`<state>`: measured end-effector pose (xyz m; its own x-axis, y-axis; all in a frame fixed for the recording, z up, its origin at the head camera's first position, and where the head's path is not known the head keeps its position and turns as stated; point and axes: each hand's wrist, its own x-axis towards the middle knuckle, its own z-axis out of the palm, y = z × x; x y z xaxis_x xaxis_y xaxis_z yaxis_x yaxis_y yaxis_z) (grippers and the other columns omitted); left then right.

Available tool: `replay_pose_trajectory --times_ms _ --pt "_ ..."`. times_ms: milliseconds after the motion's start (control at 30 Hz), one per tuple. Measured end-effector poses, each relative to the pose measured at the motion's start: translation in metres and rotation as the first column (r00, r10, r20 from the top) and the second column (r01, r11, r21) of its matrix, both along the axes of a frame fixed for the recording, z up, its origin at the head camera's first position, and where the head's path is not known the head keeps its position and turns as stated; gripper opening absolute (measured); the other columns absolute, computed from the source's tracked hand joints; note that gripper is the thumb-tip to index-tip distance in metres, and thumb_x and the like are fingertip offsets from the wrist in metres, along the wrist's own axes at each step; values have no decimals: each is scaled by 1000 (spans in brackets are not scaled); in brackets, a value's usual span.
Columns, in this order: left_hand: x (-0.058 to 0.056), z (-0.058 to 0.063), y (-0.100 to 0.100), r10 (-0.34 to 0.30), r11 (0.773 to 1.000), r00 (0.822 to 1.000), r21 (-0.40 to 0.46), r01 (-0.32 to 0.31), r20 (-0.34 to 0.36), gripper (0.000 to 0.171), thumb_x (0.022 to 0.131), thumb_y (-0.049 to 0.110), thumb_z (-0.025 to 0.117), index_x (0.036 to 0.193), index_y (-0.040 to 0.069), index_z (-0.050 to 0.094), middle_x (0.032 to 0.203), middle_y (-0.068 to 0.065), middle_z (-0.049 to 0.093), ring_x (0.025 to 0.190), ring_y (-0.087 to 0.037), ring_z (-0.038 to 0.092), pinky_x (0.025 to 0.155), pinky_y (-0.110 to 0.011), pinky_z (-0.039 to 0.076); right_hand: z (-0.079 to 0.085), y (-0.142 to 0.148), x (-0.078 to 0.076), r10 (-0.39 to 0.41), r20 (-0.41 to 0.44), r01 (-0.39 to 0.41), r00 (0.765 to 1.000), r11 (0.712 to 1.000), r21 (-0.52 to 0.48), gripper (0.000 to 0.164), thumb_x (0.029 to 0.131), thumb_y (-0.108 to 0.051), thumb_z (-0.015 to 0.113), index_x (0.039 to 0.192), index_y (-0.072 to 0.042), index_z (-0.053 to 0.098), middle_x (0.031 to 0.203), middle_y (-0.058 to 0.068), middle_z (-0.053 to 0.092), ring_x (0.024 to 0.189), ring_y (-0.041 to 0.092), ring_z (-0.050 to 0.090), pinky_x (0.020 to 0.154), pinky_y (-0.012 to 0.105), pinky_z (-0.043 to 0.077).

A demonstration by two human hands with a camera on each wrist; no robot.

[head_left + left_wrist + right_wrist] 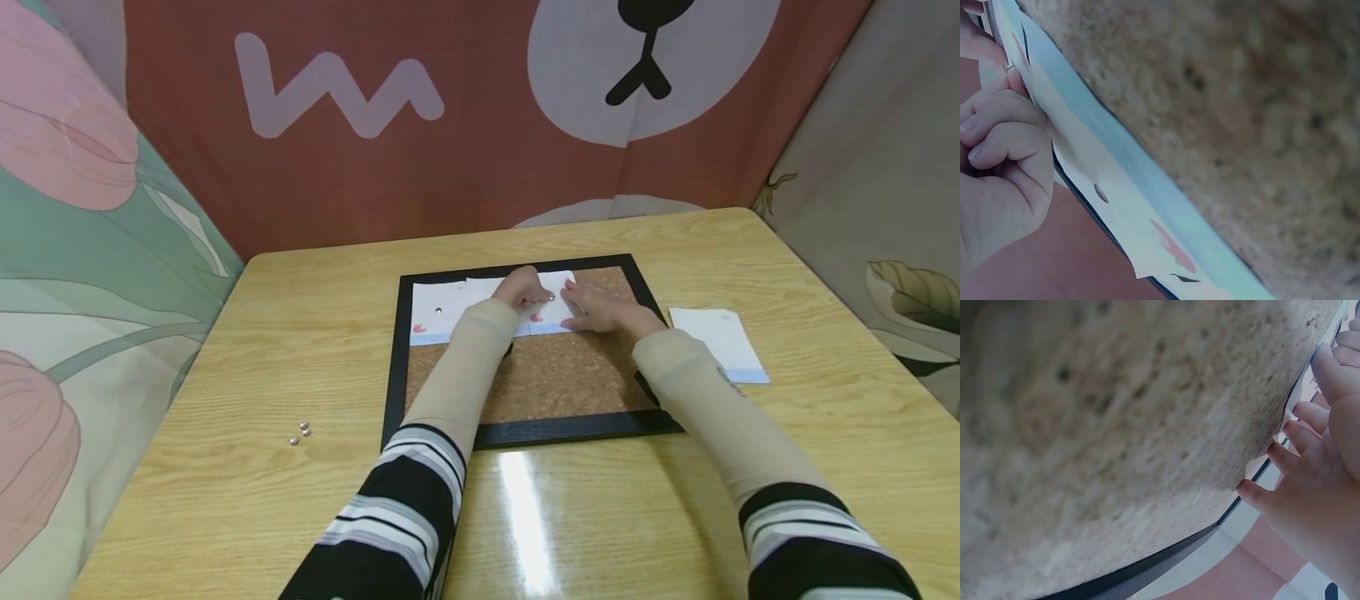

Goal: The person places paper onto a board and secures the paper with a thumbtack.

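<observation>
White paper sheets, with a blue strip along the lower edge and small red prints, lie in a row on the upper part of a black-framed cork board. My left hand has its fingers curled and its fingertips at a small silver thumbtack on the right-hand sheet. In the left wrist view, that thumbtack shows right by the fingertips. My right hand is spread, fingertips resting on the sheet's right edge and on the cork. Another thumbtack sits in the left sheet.
Right of the board lies a small pile of similar white sheets, partly behind the right forearm. Several loose thumbtacks are on the wooden table to the left. Printed curtains hang behind and on both sides.
</observation>
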<state>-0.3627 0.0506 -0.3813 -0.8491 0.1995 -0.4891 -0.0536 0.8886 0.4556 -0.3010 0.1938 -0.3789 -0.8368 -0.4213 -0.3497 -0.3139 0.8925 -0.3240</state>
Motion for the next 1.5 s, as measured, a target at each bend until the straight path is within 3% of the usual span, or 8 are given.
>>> replay_pose_trajectory --times_ms 400,567,733,867,1067,1167,1300,1500 --pt "10 6 -5 -80 997 992 -27 78 -94 35 86 28 59 60 12 40 49 2 35 42 -9 32 42 -20 28 1 -2 1 8 -23 -8 1000 1000 12 66 91 -32 52 139 1 22 146 18 8 132 34 2 101 53 6" --pt "15 6 -6 -69 997 991 -44 65 -117 29 86 27 58 66 12 44 55 1 39 47 -10 35 44 -22 30 0 -4 1 14 -26 -13 1000 1000 19 66 91 -32 51 139 1 22 146 18 9 132 34 3 100 55 6" --pt "19 4 -3 -27 995 980 -96 8 -195 18 84 29 61 85 11 59 78 -1 53 68 -14 47 63 -28 38 -1 -4 -1 20 -31 -19 999 1000 22 66 91 -32 51 139 2 22 146 18 9 132 34 3 100 54 6" --pt "20 1 1 -36 987 970 -161 -4 -242 27 85 34 60 102 14 62 97 0 59 83 -14 52 74 -32 39 -3 -3 -5 19 -33 -18 999 999 28 67 91 -33 51 139 1 21 146 17 8 132 34 2 101 52 5" --pt "22 1 -3 -34 990 970 -140 0 -241 26 87 36 55 98 13 63 90 0 58 77 -14 51 71 -31 39 -7 -2 -7 6 -14 -6 1000 1000 11 67 91 -33 51 140 0 21 147 16 7 133 33 1 102 50 5" --pt "22 7 -11 -44 994 975 -107 21 -219 29 90 39 49 94 12 59 76 0 54 66 -12 48 66 -29 38 -9 -3 -6 10 -1 -10 1000 1000 11 66 91 -32 50 140 0 20 147 16 7 133 33 1 102 51 5" --pt "22 27 -23 -86 996 985 -44 80 -150 36 91 41 46 96 8 59 64 0 50 51 -10 43 62 -27 41 -8 -2 -7 16 6 -16 1000 1000 16 67 91 -33 49 140 0 18 147 17 6 132 34 1 102 50 4" --pt "32 51 -45 -134 988 981 63 144 -136 38 91 36 49 84 0 62 80 -11 61 54 -19 52 65 -35 47 -4 -1 -8 5 -2 -5 1000 1000 28 68 91 -34 49 140 1 18 147 17 5 132 34 0 102 52 3"
